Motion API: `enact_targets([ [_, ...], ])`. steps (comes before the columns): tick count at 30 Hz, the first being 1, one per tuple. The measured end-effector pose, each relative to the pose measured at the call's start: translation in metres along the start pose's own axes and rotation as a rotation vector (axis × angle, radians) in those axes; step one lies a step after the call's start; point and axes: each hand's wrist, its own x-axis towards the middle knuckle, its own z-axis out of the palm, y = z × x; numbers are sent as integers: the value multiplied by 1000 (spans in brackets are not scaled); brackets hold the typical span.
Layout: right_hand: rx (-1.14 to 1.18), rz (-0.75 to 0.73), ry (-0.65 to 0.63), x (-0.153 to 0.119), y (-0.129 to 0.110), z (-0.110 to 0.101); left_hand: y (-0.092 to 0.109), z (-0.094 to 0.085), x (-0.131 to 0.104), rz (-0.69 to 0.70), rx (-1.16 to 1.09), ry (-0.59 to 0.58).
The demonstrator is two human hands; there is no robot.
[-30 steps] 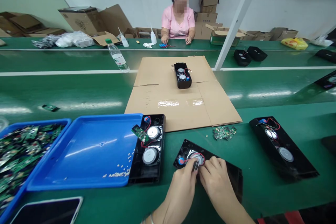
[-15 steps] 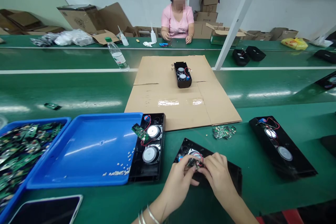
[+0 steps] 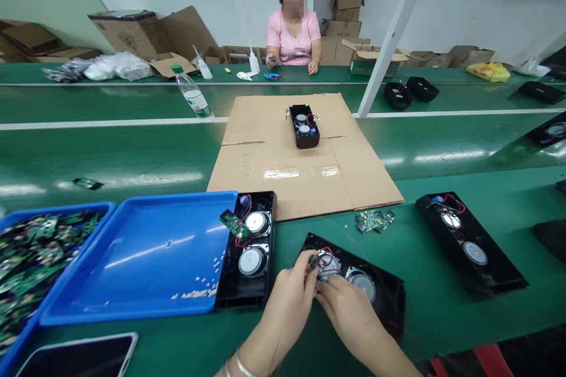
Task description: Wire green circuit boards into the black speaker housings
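Just in front of me a black speaker case (image 3: 389, 291) lies at a slant, with two round speakers and red wires inside. My left hand (image 3: 297, 285) is closed on a small circuit board (image 3: 313, 261) over the case's left end. Close beside it, my right hand (image 3: 342, 303) has its fingers pinched together near the board's lower edge; what they hold is hidden. Another black case (image 3: 265, 247) with a green board (image 3: 234, 224) on it rests against the blue tray (image 3: 145, 259). A third case (image 3: 477, 253) lies at the right.
A heap of circuit boards (image 3: 44, 247) fills the left tray. Further boards (image 3: 375, 221) lie beside the cardboard sheet (image 3: 247, 165), which bears a small case (image 3: 304, 126). A phone (image 3: 79, 358) is at the lower left, a bottle (image 3: 193, 94) further back. A person (image 3: 294, 35) sits opposite.
My right hand has moved down and left, uncovering the second speaker. My left hand has shifted slightly left, and the board has tilted. The person opposite has raised one hand.
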Motion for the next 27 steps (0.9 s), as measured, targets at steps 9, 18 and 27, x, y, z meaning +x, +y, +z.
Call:
enact_targets([
  [9,656,464,129,-16,22,-36,5,8,-4,-68,40,-118],
  [18,470,248,213,-24,17,-29,-8,26,-3,-71,-106,-87],
  [27,-139,-51,211,-3,6,-24,-16,28,-10,-91,-110,-60],
])
